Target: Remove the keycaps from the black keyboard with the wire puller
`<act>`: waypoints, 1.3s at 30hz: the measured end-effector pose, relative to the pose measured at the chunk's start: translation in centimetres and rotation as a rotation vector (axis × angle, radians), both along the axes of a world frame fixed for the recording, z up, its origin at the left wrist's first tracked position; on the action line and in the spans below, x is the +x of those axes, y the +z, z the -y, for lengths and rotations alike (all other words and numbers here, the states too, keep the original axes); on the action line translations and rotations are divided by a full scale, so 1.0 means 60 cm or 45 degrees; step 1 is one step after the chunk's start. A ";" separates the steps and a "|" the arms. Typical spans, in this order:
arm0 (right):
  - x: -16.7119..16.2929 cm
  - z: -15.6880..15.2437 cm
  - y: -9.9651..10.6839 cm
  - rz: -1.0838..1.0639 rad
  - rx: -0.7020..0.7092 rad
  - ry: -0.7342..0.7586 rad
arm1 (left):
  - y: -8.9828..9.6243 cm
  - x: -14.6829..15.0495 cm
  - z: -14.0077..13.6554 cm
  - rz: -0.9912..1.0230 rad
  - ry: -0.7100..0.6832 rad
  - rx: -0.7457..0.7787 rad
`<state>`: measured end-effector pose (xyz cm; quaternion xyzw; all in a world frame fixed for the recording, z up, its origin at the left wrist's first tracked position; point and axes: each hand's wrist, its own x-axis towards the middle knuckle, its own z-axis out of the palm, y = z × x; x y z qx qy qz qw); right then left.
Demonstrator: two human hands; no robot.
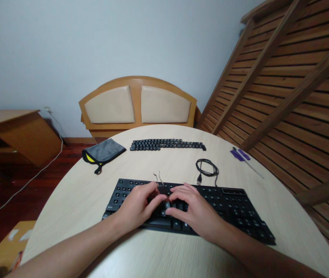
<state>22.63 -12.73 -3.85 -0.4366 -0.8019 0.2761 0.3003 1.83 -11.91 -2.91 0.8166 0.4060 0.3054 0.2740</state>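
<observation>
A black keyboard (225, 200) lies before me on the round table, with bare key switches showing at its left end. Over its middle, my left hand (141, 199) is closed on a keycap puller (162, 189), a small black handle whose two thin wire prongs point up and away from me. Close beside it, my right hand (189, 204) pinches a dark keycap (167, 205) between thumb and fingers. The fingertips of both hands nearly meet there and partly hide the keycap and the keys below.
Rows of removed keycaps (167, 143) are lined up toward the table's far side. A grey cloth (106, 150) with yellow lining lies left of them. The coiled USB cable (206, 168) sits behind the keyboard. At right are a purple-headed brush-like item (239, 155) and the table's curved edge.
</observation>
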 end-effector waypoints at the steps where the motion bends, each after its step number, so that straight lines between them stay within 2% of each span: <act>1: 0.000 0.000 -0.001 0.007 0.003 -0.004 | 0.000 0.000 0.000 -0.008 0.016 -0.013; 7: -0.002 0.002 0.001 0.011 0.057 -0.037 | 0.003 0.003 -0.001 0.024 0.081 -0.088; 15: -0.003 0.008 0.008 0.109 0.279 0.084 | -0.009 0.002 -0.009 0.158 0.093 -0.220; 21: -0.006 0.011 0.012 0.074 0.241 0.079 | -0.006 0.004 -0.008 0.059 0.127 -0.121; 26: -0.004 -0.001 0.030 0.017 0.183 0.083 | -0.004 0.005 -0.015 0.168 0.123 -0.221; 29: -0.001 -0.042 0.043 -0.032 0.133 -0.050 | -0.004 0.005 -0.018 0.148 0.145 -0.259; 32: -0.003 -0.112 0.048 -0.021 0.091 -0.170 | -0.004 0.006 -0.018 0.122 0.153 -0.266; 35: -0.016 -0.190 0.048 0.221 0.153 -0.280 | -0.003 0.007 -0.019 0.102 0.155 -0.256; 39: -0.043 -0.276 0.041 0.370 0.192 -0.401 | -0.002 0.007 -0.018 0.102 0.160 -0.268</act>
